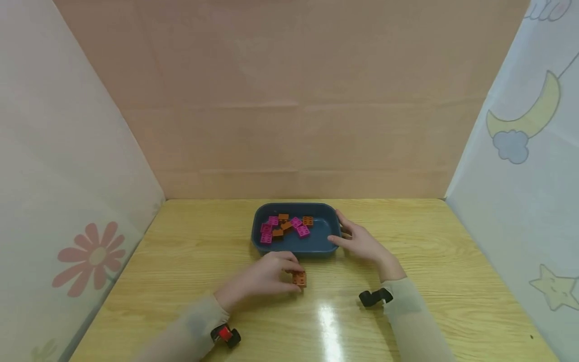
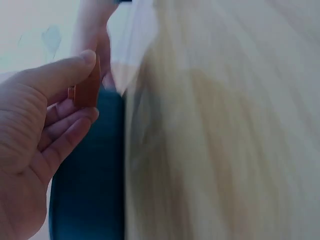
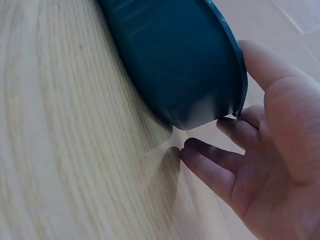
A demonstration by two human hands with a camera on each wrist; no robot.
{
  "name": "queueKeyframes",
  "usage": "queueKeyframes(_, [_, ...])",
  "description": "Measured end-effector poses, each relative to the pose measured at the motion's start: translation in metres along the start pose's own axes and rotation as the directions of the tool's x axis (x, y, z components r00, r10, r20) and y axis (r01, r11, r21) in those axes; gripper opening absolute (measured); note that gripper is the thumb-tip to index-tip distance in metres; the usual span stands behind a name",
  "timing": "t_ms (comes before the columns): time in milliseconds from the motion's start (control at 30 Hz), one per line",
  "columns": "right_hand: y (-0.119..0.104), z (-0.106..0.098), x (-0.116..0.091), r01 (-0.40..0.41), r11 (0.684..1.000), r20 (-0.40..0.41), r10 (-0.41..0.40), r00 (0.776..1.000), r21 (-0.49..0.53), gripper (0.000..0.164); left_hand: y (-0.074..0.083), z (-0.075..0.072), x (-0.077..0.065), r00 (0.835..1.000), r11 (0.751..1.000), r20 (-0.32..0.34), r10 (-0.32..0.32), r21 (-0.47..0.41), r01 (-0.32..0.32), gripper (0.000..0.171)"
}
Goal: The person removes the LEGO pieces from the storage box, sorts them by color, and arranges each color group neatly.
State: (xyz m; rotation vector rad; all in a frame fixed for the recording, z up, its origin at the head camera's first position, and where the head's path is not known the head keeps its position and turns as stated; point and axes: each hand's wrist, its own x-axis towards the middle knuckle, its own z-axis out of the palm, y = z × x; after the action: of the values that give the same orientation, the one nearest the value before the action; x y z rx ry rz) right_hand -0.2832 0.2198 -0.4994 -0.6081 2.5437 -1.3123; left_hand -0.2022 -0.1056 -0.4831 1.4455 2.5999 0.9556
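My left hand (image 1: 270, 273) pinches an orange toy building brick (image 1: 299, 279) between thumb and fingers, just in front of the tray. In the left wrist view the brick (image 2: 88, 89) is seen side-on, its studs turned toward the palm. The dark blue tray (image 1: 322, 243) stands at the middle of the table. At its right end my right hand (image 1: 362, 243) grips the rim, thumb over the edge and fingers outside. From the right wrist, the tray's outer wall (image 3: 180, 65) shows beside the curled fingers. Pink bricks (image 1: 266, 237) and orange bricks (image 1: 307, 220) lie inside, mostly toward the left.
The wood-grain table (image 1: 190, 236) meets a plain tan backdrop (image 1: 298, 141) behind the tray. White side panels with a flower (image 1: 96, 256) and a moon (image 1: 526, 118) bound it left and right. Each wrist wears a strap with a black piece (image 1: 375, 297).
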Motion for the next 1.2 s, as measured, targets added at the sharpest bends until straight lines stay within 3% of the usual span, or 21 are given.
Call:
queueKeyframes(200, [0.000,0.001,0.000,-0.030,1.000,-0.004,0.030,1.000,0.007,0.100,0.010,0.021,0.025,0.999,0.999,0.029,-0.023,0.028,0.022,0.039])
queueKeyframes(633, [-0.001,0.000,0.000,-0.021,1.000,0.000,0.021,1.000,0.010,0.098,0.014,0.042,0.056,0.994,0.989,0.083,-0.068,0.137,0.056,0.037])
queueKeyframes(800, [-0.001,0.000,0.000,-0.032,0.999,0.002,0.032,0.999,0.021,0.098,0.014,0.046,0.061,0.990,0.985,0.119,-0.071,0.162,0.051,0.036])
queueKeyframes(1200, [-0.001,0.000,-0.001,-0.049,0.999,-0.001,0.049,0.999,0.011,0.100,0.008,0.051,0.065,0.991,0.979,0.120,-0.052,0.201,0.027,0.036])
